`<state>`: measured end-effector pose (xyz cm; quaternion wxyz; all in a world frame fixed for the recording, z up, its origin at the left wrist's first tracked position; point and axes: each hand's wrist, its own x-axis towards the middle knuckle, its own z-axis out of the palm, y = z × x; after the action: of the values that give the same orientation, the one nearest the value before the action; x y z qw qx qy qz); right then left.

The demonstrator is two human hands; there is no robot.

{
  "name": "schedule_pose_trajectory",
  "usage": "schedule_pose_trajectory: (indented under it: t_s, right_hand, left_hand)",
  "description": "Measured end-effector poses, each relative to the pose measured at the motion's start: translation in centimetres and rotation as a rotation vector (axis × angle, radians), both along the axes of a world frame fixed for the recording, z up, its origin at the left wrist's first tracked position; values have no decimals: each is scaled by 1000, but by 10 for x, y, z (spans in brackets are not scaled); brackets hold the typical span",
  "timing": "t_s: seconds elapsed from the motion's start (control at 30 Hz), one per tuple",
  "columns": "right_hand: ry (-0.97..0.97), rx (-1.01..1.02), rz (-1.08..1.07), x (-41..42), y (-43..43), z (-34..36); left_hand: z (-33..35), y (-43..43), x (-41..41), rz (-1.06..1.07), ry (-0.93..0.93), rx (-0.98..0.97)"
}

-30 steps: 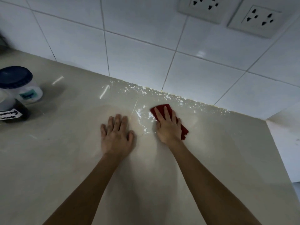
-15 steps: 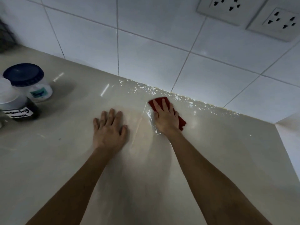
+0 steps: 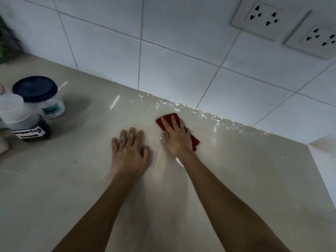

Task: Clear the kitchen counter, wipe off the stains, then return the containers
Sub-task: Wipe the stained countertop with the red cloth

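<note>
– Cloth [image 3: 175, 117] looks soft and floppy. Where is it?
– On the counter [image 3: 72, 179] by the wall [image 3: 181, 70]. Right hand [image 3: 177, 138] presses it flat, fingers [image 3: 165, 125] straight. Left hand [image 3: 128, 151] lies flat, holds nothing. Best to push on its middle.

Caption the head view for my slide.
Right hand presses a red cloth on the speckled counter; left hand lies flat beside it.

Glossy counter [image 3: 236, 179], red cloth [image 3: 195, 140]
</note>
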<state>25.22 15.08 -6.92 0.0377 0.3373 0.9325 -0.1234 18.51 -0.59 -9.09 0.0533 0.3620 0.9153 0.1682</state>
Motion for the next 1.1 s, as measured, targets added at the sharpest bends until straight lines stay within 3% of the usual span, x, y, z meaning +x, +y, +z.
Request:
schedule_pose_trajectory:
  t_s: [0.23, 0.37, 0.47, 0.6, 0.73, 0.9, 1.0, 1.1]
  right_hand:
    - [44, 35, -32, 49, -46, -3]
    - [-9, 15, -185, 82, -39, -3]
    - [-7, 11, -258, 65, -42, -2]
    - [84, -20, -182, 48, -82, -5]
    - [122, 26, -181, 87, -107, -13]
    - [9, 38, -374, 149, -85, -9]
    - [6, 23, -491, 134, -69, -4]
    - [49, 20, -469, 107, -68, -4]
  left_hand:
    - [0, 0, -2, -9, -9, -22]
    - [1, -1, -2, -25, -17, -15]
    - [0, 1, -2, -5, -5, -6]
    - [-1, 1, -3, -12, 3, -5]
    - [-2, 1, -4, -20, 7, -35]
    - [2, -2, -8, -91, -10, -92]
    - [5, -18, -8, -144, 3, -114]
    - [4, -34, -4, -159, 48, -141]
